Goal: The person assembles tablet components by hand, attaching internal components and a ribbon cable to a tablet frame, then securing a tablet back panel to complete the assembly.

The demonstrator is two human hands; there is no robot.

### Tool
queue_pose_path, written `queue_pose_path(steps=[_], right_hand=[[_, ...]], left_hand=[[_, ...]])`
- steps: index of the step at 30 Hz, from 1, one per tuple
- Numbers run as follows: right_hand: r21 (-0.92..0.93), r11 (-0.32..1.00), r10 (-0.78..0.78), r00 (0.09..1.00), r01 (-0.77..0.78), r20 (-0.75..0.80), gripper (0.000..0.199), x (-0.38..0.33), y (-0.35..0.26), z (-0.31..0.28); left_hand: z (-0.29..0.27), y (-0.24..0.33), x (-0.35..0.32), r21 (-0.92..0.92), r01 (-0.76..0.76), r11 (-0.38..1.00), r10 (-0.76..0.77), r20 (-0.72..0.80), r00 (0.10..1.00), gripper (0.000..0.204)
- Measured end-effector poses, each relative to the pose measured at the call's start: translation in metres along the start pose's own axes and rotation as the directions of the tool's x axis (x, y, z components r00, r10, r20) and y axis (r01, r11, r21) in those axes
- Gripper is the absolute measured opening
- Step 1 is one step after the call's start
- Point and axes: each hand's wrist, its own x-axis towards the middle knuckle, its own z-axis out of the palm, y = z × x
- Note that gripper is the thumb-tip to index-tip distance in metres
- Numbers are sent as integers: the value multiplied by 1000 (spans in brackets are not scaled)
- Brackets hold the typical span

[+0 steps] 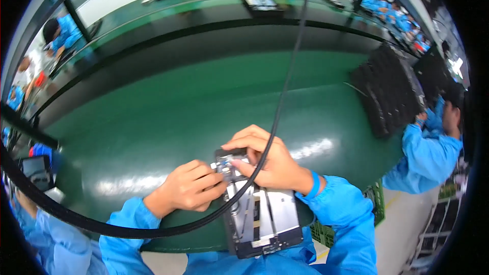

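Note:
An opened flat device, black-framed with silver inner plates, lies at the near edge of the green table. My left hand rests against its upper left corner, fingers curled and pinching at the frame. My right hand covers the device's top end, fingertips pressing on small parts there. What lies under the fingers is hidden. Both forearms wear blue sleeves.
A thick black cable hangs across the view, over my right hand, and loops left. A stack of black trays stands at right beside a co-worker in blue. More people in blue sit along the far table edge.

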Motion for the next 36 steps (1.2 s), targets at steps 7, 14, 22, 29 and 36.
queue_pose_path(steps=[7, 14, 22, 29, 36], right_hand=[[-275, 950, -231, 929, 150, -289, 32, 6, 3, -33], [-828, 558, -419, 840, -60, -343, 41, -9, -28, -183], [-725, -133, 122, 714, -676, -689, 116, -106, -97, -403], [-477, 104, 479, 464, -873, -745, 153, -128, -88, -435], [-667, -69, -197, 665, -742, -720, 143, -136, -85, -417]], left_hand=[[4, 78, 16, -542, 0, 840, 63, 97, 993, 46], [33, 106, 11, -254, -174, 952, 247, 296, 923, 59], [7, -36, 13, -99, 171, 980, -163, 90, 983, 33], [-11, -112, -28, 115, 574, 811, -555, -160, 816, 18], [-9, -91, -15, 170, 472, 865, -422, -262, 868, 24]])
